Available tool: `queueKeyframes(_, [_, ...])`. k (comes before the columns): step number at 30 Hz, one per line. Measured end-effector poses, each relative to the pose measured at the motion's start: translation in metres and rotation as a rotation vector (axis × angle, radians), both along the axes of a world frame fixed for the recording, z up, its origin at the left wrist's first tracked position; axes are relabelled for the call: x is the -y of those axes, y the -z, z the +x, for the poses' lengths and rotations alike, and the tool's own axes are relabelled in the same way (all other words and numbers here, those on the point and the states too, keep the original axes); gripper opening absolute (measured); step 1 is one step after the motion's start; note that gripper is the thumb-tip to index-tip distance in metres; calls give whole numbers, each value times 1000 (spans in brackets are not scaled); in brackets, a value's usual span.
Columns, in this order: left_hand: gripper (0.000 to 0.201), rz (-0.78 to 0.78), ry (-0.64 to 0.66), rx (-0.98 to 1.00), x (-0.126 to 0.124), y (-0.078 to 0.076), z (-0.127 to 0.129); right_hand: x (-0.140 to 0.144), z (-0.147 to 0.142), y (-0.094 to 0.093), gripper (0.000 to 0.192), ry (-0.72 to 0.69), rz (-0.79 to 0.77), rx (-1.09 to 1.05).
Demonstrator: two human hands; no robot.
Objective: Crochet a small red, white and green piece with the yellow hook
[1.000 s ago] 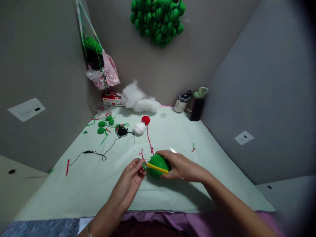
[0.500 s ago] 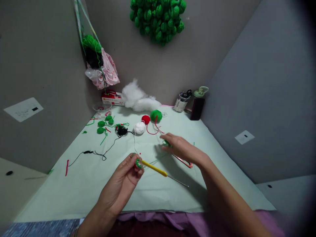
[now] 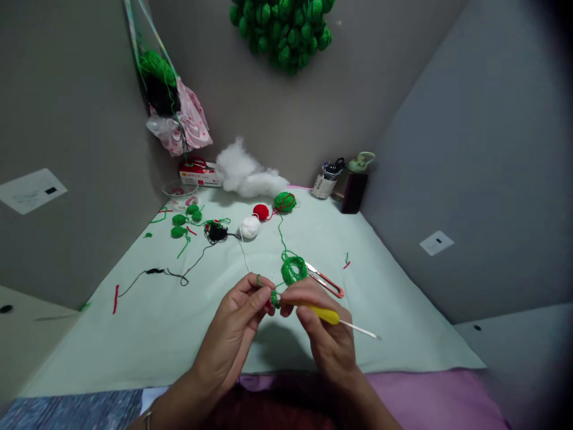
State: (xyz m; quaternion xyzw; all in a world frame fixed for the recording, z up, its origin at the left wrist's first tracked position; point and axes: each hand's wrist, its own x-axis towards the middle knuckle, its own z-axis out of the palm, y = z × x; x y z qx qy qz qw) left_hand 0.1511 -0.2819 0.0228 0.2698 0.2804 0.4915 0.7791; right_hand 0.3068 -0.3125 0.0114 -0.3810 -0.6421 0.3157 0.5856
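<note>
Between the fingertips of my left hand (image 3: 242, 316) is a small green crochet piece (image 3: 275, 298) with a bit of red on it. A strand of green yarn runs over that hand's fingers. My right hand (image 3: 329, 331) is closed around a yellow-handled crochet hook (image 3: 329, 315), whose far metal end points down to the right. The hook's other tip meets the crochet piece, partly hidden by my fingers. Just beyond my hands lies a loose coil of green yarn (image 3: 294, 270), and beside it orange-handled thread snips (image 3: 329, 283).
Farther back sit a white yarn ball (image 3: 250, 227), a red yarn ball (image 3: 260, 212) and a green yarn ball (image 3: 285, 202). White stuffing (image 3: 246, 170) is heaped by the wall. Left are black yarn (image 3: 217, 232) and small green pieces (image 3: 178, 232). A dark bottle (image 3: 355, 188) stands back right.
My right hand has come back from over the green yarn coil and taken hold of the yellow crochet hook. The coil and snips are now uncovered. My left hand has shifted slightly right.
</note>
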Motion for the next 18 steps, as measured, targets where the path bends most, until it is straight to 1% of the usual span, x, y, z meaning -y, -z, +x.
queueKeyframes(2, [13, 55, 20, -62, 1, 1, -1, -4, -4, 4, 14, 3, -53, -169])
queueKeyframes(4, [19, 92, 22, -126, 2, 2, -3, -7, -5, 7, 3, 27, -125, -292])
queueKeyframes(6, [25, 119, 16, -177, 3, 3, -3, -7, -6, 8, 9, 61, -184, -361])
queueKeyframes(8, [30, 132, 17, -198, 4, 5, -3, -6, -7, 8, 13, 84, -195, -350])
queueKeyframes(10, [34, 131, 20, -200, 5, 8, -3, -4, -7, 7, 14, 89, -147, -266])
queueKeyframes(13, [41, 126, 19, -196, 5, 11, -3, -4, -7, 6, 16, 59, -62, -170])
queueKeyframes(15, [42, 130, 20, -199, 4, 13, -4, -4, -8, 7, 17, 40, -46, -168])
queueKeyframes(18, [40, 141, 37, -212, 5, 14, -4, -4, -8, 8, 16, 48, -52, -209])
